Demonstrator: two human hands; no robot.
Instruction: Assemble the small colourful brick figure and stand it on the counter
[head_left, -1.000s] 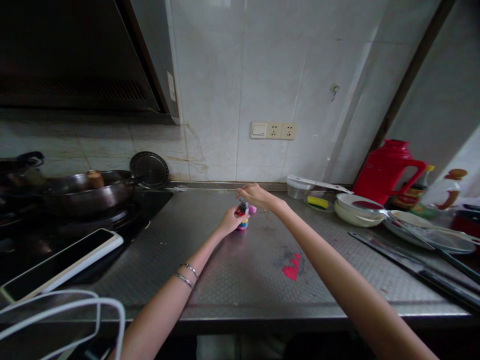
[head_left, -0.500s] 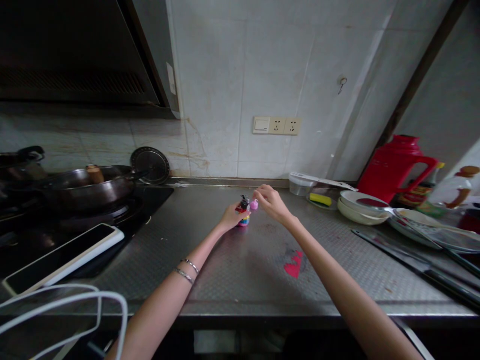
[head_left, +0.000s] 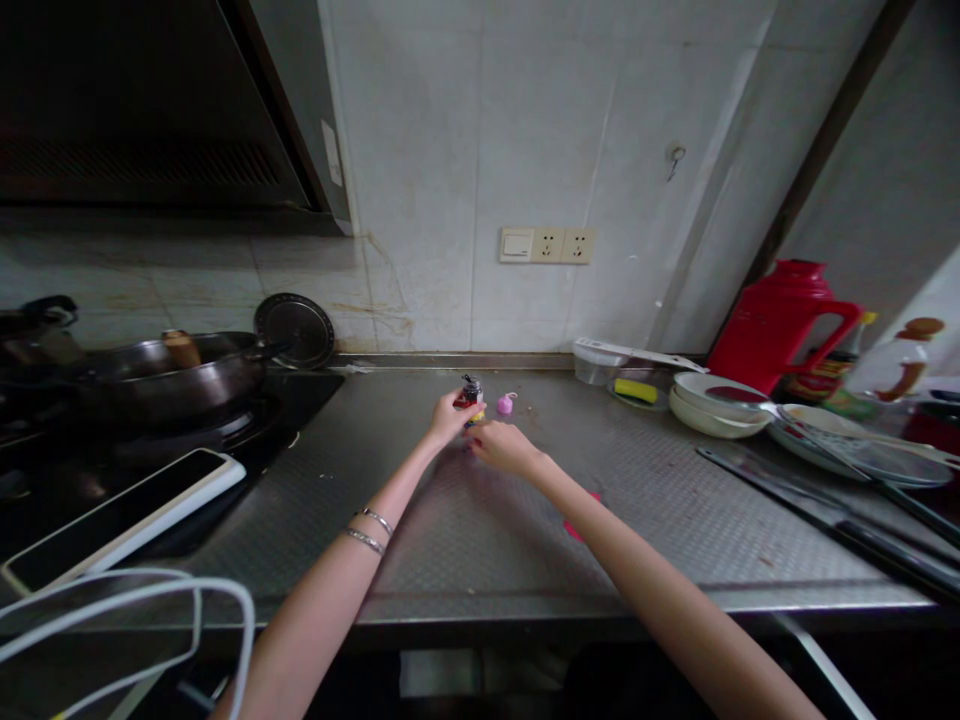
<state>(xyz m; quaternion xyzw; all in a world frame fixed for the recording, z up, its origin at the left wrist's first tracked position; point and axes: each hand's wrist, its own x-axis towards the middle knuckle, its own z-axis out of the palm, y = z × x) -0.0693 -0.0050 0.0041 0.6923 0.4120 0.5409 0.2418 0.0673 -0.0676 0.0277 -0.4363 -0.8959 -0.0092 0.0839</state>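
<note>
My left hand (head_left: pixel 447 418) is closed round a small colourful toy figure (head_left: pixel 472 395) with a dark top and red and yellow parts, held just above the steel counter (head_left: pixel 480 540). My right hand (head_left: pixel 501 446) sits right beside it, fingers curled at the toy's lower part; whether it grips anything is hidden. A small pink piece (head_left: pixel 506 404) lies on the counter just right of the toy, apart from both hands. Two bracelets (head_left: pixel 369 530) circle my left wrist.
A wok (head_left: pixel 161 375) sits on the stove at left, a round lid (head_left: pixel 295 330) behind it. A phone (head_left: pixel 112 520) and white cables (head_left: pixel 127 620) lie front left. Bowls (head_left: pixel 712 410), a red jug (head_left: pixel 780 325), plates and a long knife (head_left: pixel 825 520) crowd the right. A red mark (head_left: pixel 574 530) shows on the counter.
My right hand let go of the pink piece, which now lies on the counter, and came down to the toy's lower part. The left hand lifted the toy slightly.
</note>
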